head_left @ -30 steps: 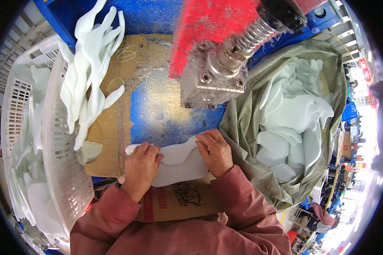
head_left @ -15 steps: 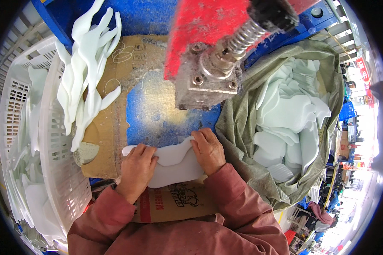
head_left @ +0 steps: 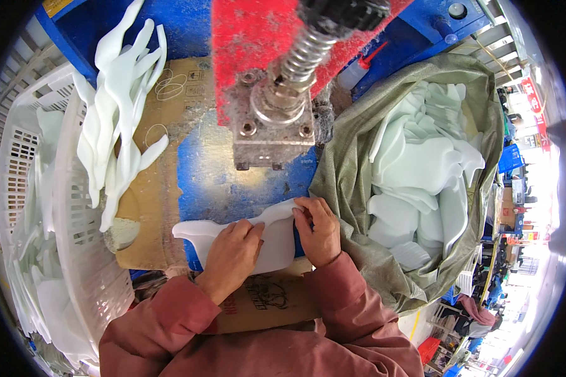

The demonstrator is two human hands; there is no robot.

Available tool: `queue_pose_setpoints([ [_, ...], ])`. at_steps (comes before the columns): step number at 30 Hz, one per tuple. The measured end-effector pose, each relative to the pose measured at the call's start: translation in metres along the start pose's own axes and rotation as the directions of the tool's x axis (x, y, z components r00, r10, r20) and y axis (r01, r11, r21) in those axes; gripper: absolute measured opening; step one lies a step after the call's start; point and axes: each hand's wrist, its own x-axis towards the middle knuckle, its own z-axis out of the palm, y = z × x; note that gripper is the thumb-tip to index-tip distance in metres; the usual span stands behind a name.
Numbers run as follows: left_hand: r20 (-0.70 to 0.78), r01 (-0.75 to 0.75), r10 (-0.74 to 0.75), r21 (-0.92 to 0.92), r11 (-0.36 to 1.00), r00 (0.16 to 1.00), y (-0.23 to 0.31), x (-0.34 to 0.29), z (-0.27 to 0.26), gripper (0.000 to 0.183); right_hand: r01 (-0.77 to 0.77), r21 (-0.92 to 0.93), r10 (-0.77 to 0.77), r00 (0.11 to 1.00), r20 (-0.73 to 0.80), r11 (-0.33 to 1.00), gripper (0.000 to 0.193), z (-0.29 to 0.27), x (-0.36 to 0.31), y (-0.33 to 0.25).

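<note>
A white foam piece (head_left: 275,250) with a wavy far edge lies across the near edge of the blue work surface (head_left: 201,163). My left hand (head_left: 233,252) is closed on the middle of its far edge, hiding part of it. The right end is pinched between the thumb and fingers of my right hand (head_left: 319,230). Just beyond the foam hangs the metal block (head_left: 273,141) of a red press arm (head_left: 251,44), with a spring and a black knob on top. It does not touch the foam.
Long wavy white foam strips (head_left: 122,94) are heaped on the cardboard (head_left: 148,213) at left, by a white plastic basket (head_left: 82,276) of foam pieces. A green sack (head_left: 352,144) of stacked foam shapes stands at right. A bottle with a red nozzle (head_left: 355,72) sits behind the press.
The press arm has swung left, uncovering the red-nozzled bottle. My left hand has slid right along the foam, baring its left end, while my right hand keeps hold of the right end.
</note>
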Motion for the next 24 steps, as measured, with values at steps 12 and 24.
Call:
queue_pose_setpoints([
  [12,0.006,0.011,-0.012,0.011,1.0,1.0,0.0,-0.001,0.001,0.033,-0.048,0.121,0.058,0.995,-0.081,0.991,0.013,0.005,0.0,0.015],
  [24,0.009,0.015,-0.015,0.025,1.0,1.0,0.003,0.001,0.0,0.033,-0.081,0.098,0.087,0.994,-0.061,0.992,0.01,0.01,0.006,0.02],
])
